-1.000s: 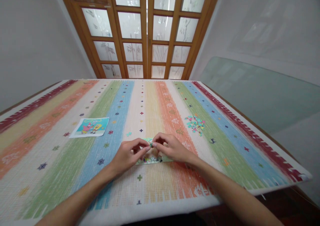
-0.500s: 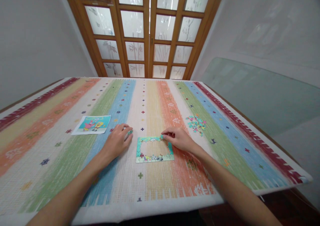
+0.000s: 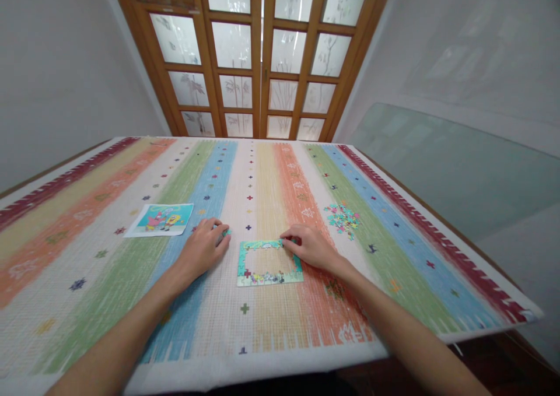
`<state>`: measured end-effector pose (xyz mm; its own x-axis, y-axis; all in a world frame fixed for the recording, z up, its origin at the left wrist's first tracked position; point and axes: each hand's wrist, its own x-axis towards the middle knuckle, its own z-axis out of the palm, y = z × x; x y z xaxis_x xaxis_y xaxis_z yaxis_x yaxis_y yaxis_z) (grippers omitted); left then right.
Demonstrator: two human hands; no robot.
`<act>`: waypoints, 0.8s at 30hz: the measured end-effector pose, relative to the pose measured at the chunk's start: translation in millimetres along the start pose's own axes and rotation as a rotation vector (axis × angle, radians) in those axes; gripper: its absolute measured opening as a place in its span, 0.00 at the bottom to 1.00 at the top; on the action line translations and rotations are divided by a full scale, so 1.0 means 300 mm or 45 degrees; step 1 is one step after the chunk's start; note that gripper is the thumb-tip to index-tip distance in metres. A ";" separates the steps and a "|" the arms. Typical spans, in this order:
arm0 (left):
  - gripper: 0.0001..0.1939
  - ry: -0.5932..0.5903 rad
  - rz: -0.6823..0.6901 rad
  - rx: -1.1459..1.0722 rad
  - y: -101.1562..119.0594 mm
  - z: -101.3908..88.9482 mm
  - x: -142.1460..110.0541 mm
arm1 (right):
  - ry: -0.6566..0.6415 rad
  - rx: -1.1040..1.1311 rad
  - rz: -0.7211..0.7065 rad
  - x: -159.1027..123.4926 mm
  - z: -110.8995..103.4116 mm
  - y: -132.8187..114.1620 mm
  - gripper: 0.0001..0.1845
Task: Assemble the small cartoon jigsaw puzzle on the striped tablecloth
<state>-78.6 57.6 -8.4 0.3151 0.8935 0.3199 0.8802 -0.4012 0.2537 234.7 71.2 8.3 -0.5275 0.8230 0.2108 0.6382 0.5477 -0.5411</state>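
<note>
A jigsaw puzzle border lies flat on the striped cloth, a rectangle of joined pieces with an open middle where the cloth shows. My right hand is at its far right corner, thumb and forefinger pinched on a small teal puzzle piece that is mostly covered by the fingertips. Left of the border, my left hand rests on the cloth with its fingers curled around a teal puzzle piece. Part of that piece shows between thumb and forefinger.
A printed cartoon picture lies beyond my left hand. To the right is a heap of loose puzzle pieces. The striped tablecloth covers the table. A pale glass-like panel leans by the right wall, and wooden doors stand beyond.
My right fingertips have lowered slightly and shifted a little left onto the border's far right edge. The left hand stays almost in place, and the view has tilted slightly.
</note>
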 end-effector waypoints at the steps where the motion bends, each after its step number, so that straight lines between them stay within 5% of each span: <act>1: 0.15 0.002 -0.006 -0.018 0.000 0.000 0.001 | 0.003 -0.007 -0.004 0.000 0.001 -0.001 0.07; 24: 0.09 0.032 -0.005 -0.149 0.010 -0.002 0.007 | 0.114 -0.058 -0.073 -0.005 0.043 0.010 0.06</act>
<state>-75.4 58.3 -6.4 0.3014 0.8906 0.3407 0.8336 -0.4195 0.3592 230.2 69.6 -4.2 -0.5129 0.7991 0.3136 0.6341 0.5990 -0.4891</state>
